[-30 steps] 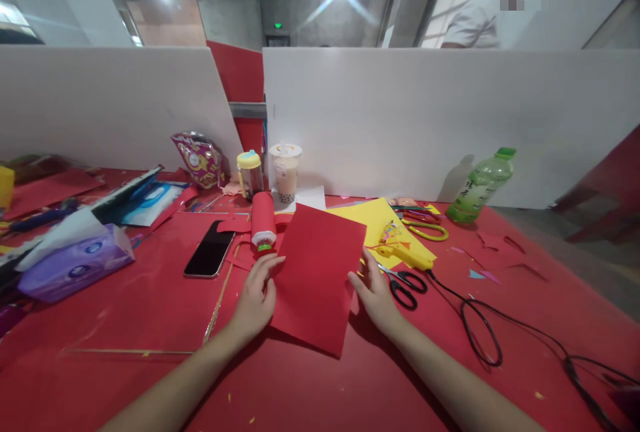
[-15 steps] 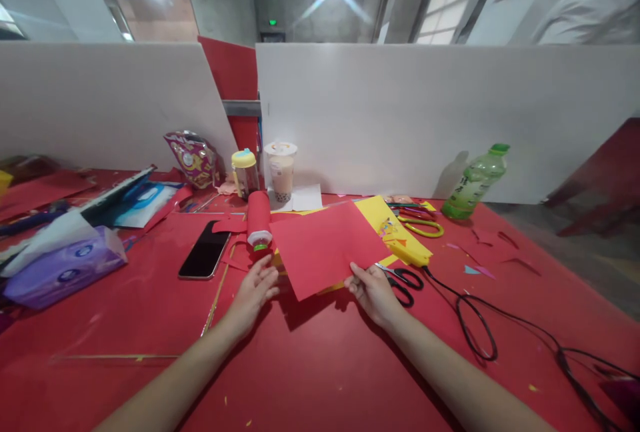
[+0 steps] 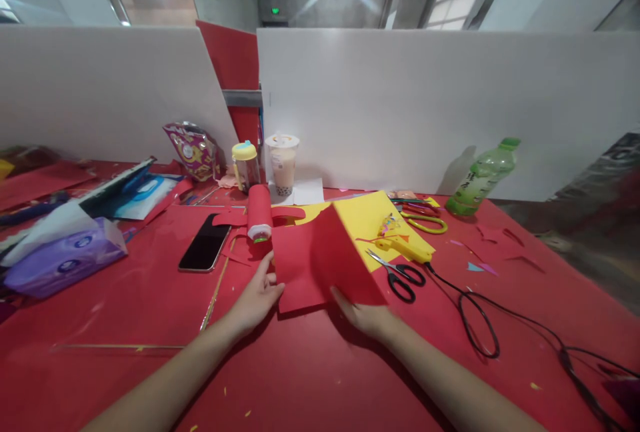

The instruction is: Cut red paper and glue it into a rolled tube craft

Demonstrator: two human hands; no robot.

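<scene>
A sheet of red paper is in front of me, its right part bent upward and its left part lying low. My left hand pinches the near left corner, index finger along the left edge. At the near edge my right hand grips the raised part, thumb inside and the other fingers hidden behind the paper. Just beyond my left hand lies a red paper-wrapped roll with a whitish end. Black-handled scissors lie right of the sheet, beside a yellow glue gun on yellow paper.
A phone and a purple tissue pack lie left. At the back stand a yellow-lidded bottle, a milk tea cup and a snack bag. A green bottle stands right, beyond a black cord.
The red sheet came down toward the table, and its right part was bent up. My left hand moved onto its corner; my right hand shifted lower along the near edge.
</scene>
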